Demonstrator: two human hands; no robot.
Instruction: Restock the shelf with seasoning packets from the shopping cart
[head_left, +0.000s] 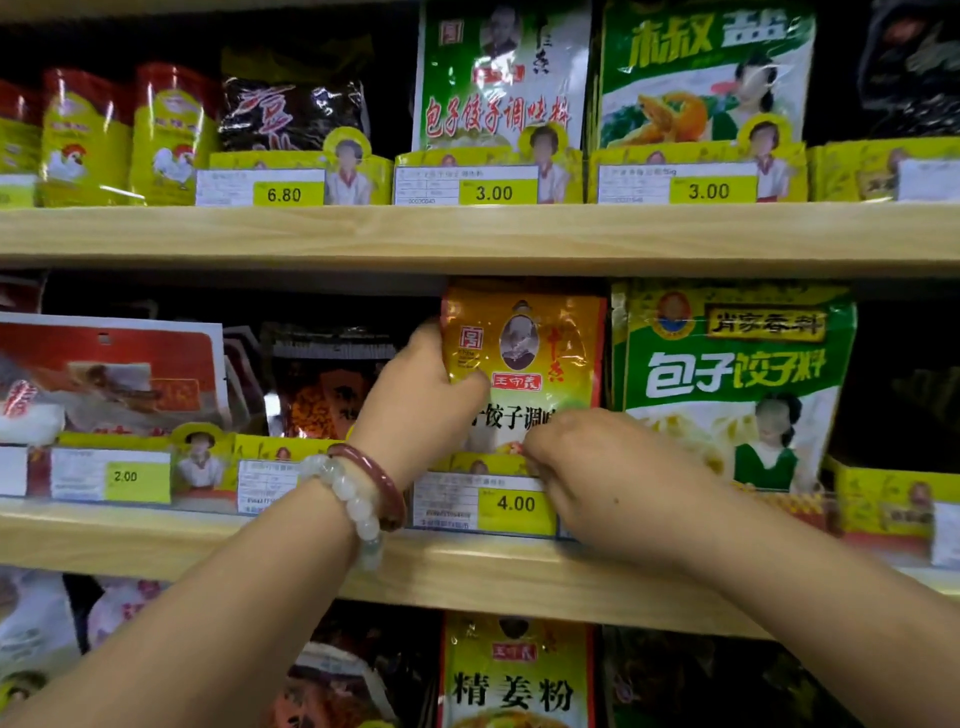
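Wooden shelves (467, 234) fill the view, stacked with rows of pouches behind yellow cardboard trays and price tags. On the middle shelf, between a dark bag (322, 384) and a big green packet (737, 384), stands the orange seasoning packet (524, 353), upright in its tray (483, 462) above the 4.00 price tag (488, 503). The left hand (421, 395), with a bead bracelet and a red bangle on the wrist, is wrapped round the packet's left edge, thumb pressed on the front. The right hand (597, 467) is curled at the packet's lower right corner, fingertips pinching there or at the tray lip; which of the two I cannot tell. The packet looks light and thin, a glossy plastic pouch that likely bends and slides easily, so gripping it by the side edges and steering the bottom into the tray seems the safest hold. The shopping cart is out of view.
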